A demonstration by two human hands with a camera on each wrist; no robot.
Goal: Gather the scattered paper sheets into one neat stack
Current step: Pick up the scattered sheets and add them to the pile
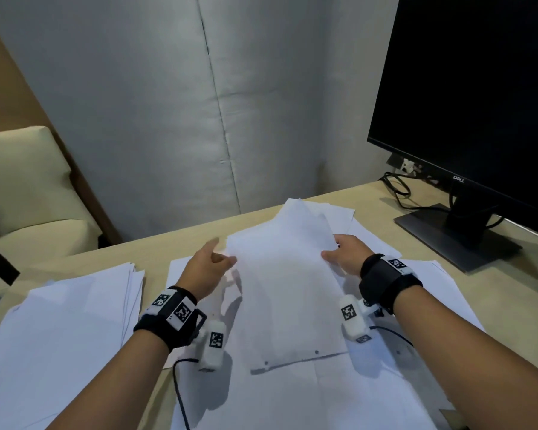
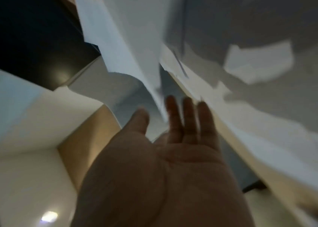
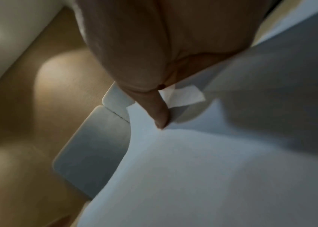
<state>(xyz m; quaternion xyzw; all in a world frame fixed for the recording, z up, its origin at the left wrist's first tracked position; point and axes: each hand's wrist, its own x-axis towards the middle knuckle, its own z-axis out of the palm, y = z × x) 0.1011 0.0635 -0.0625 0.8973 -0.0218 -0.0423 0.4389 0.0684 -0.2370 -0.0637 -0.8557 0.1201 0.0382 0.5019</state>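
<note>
A sheaf of white paper sheets (image 1: 280, 274) is tilted up off the wooden table (image 1: 174, 240) in the middle of the head view. My right hand (image 1: 345, 252) grips its right edge, thumb (image 3: 156, 110) pressed on the top sheet (image 3: 193, 169); the fingers underneath are hidden. My left hand (image 1: 212, 259) is beside the sheaf's left edge with straight fingers (image 2: 187, 116), holding nothing; whether they touch the paper edge (image 2: 131, 53) I cannot tell. More loose sheets (image 1: 432, 290) lie spread under and around the sheaf. A separate pile of sheets (image 1: 75, 321) lies at the left.
A black monitor (image 1: 479, 88) on its stand base (image 1: 454, 237) fills the right back corner, with cables (image 1: 398, 187) behind it. A cream chair (image 1: 28, 187) stands beyond the table's left edge. A padded grey wall (image 1: 168, 119) runs behind the table.
</note>
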